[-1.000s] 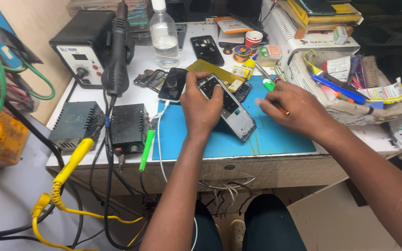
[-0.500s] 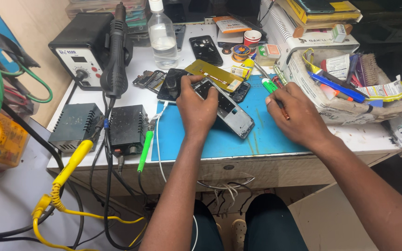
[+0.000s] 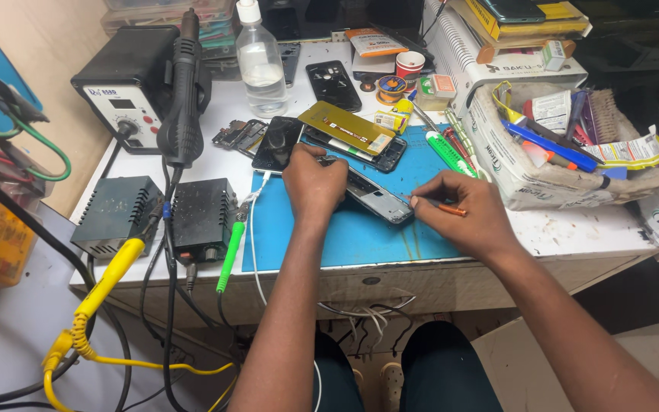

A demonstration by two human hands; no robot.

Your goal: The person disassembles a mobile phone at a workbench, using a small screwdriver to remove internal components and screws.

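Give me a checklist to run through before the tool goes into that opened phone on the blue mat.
1. Phone frame pinned: ok, left hand presses on its upper end.
2. Tool gripped: ok, right hand holds the orange-handled tool between its fingers.
3. Tip position: ok, it points at the frame's lower end; contact cannot tell.
4. Frame on the blue mat: ok, lying flat.
5. Nearby clutter: not ok, the gold panel and a second phone lie close behind the left hand.
6. Hot-air wand: ok, parked on its station.
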